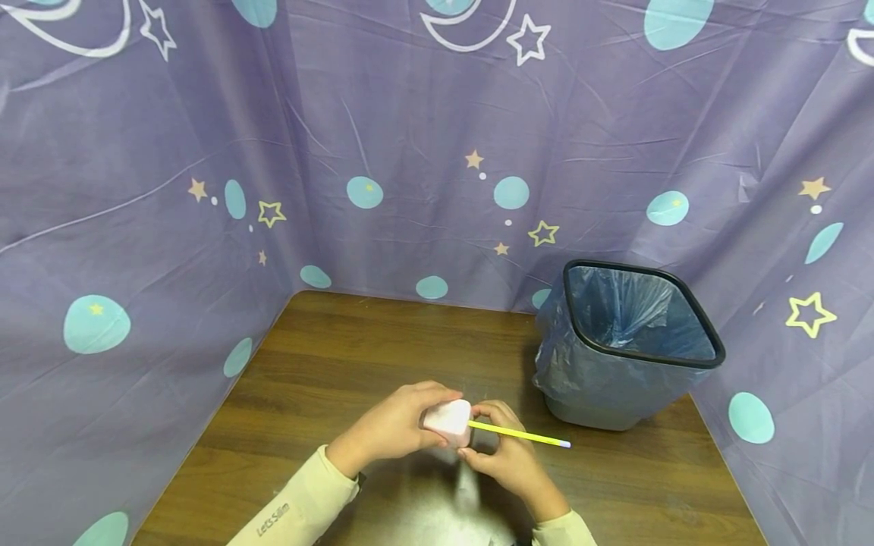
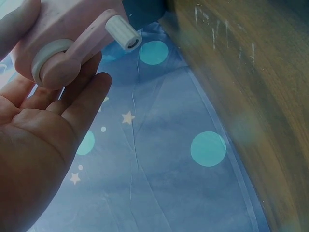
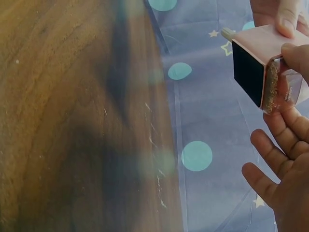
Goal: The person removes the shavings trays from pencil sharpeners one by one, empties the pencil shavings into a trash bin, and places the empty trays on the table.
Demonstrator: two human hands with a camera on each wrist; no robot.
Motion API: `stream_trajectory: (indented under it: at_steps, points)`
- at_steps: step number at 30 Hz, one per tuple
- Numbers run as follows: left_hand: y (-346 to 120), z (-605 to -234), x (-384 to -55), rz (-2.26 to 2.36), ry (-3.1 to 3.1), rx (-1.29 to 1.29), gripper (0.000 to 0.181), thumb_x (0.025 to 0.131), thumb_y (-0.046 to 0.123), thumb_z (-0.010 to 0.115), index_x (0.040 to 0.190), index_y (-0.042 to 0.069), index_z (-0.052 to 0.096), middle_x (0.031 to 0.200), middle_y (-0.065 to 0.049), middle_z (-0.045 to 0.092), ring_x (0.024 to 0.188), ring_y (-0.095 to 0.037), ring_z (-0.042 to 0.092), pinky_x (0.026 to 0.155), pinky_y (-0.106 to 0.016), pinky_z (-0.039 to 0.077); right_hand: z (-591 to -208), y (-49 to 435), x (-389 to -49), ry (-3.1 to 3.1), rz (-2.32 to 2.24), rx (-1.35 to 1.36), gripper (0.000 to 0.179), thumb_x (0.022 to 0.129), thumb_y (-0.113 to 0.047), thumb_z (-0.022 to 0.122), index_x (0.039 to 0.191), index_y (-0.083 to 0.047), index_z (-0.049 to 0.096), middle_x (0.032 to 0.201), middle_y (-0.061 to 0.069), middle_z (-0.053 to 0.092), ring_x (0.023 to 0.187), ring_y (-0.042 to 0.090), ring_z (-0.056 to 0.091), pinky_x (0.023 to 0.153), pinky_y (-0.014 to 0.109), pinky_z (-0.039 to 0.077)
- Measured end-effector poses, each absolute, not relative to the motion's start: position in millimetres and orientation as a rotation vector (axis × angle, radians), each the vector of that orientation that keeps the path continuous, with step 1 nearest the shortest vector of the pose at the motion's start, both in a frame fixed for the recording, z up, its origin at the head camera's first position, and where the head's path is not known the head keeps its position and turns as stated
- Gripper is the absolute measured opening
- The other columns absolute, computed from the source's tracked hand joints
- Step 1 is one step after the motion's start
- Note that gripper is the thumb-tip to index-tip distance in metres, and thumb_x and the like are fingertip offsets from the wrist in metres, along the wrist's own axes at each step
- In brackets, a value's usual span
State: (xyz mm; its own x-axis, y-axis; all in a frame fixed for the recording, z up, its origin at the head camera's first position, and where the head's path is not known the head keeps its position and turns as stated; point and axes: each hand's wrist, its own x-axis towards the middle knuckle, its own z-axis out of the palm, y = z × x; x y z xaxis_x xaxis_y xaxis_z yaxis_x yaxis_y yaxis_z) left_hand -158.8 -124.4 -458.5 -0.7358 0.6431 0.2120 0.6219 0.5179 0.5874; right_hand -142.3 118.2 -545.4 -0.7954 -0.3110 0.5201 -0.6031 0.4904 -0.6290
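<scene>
A pink crank pencil sharpener [image 1: 447, 419] is held up over the table. My left hand [image 1: 403, 425] grips its body, thumb and fingers on opposite sides. In the left wrist view, its crank arm [image 2: 91, 38] ends in a white knob [image 2: 124, 34]. A yellow pencil [image 1: 522, 434] sticks out from the sharpener's right side and passes over my right hand [image 1: 507, 453]. That hand pinches the clear drawer [image 3: 285, 89] between thumb and fingers; brownish shavings [image 3: 272, 87] show inside. The sharpener's black underside [image 3: 247, 75] faces the right wrist camera.
A bin [image 1: 601, 387] with a black rim and a clear plastic liner stands to the right, beyond my right hand. Purple curtain [image 1: 423, 152] with stars and blue dots encloses the wooden table [image 1: 328, 341] at the back and sides.
</scene>
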Motion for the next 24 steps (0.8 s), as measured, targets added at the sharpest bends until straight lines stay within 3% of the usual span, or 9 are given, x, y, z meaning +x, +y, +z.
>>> stream_trajectory:
  at_steps: [12,24]
  points:
    - [-124.6,-457.3,-157.1,1.006,2.735,1.129,0.067,0.079,0.022,0.089,0.139,0.011,0.062,0.131,0.002,0.066,0.114,-0.010,0.062,0.096,-0.031,0.054,-546.2,115.8,-139.9,-2.415,1.204,0.710,0.063,0.068,-0.030,0.095,0.122,-0.028,0.062,0.121,-0.018,0.060,0.119,0.011,0.058,0.101,0.040,0.051]
    - [-125.2,-457.2,-157.2,1.002,2.713,1.139,0.068,0.079,0.022,0.089,0.140,0.011,0.061,0.134,0.001,0.066,0.116,-0.010,0.062,0.096,-0.029,0.054,-544.5,117.1,-139.2,-2.423,1.213,0.752,0.060,0.071,-0.031,0.094,0.122,-0.027,0.061,0.119,-0.017,0.062,0.115,0.009,0.060,0.098,0.036,0.052]
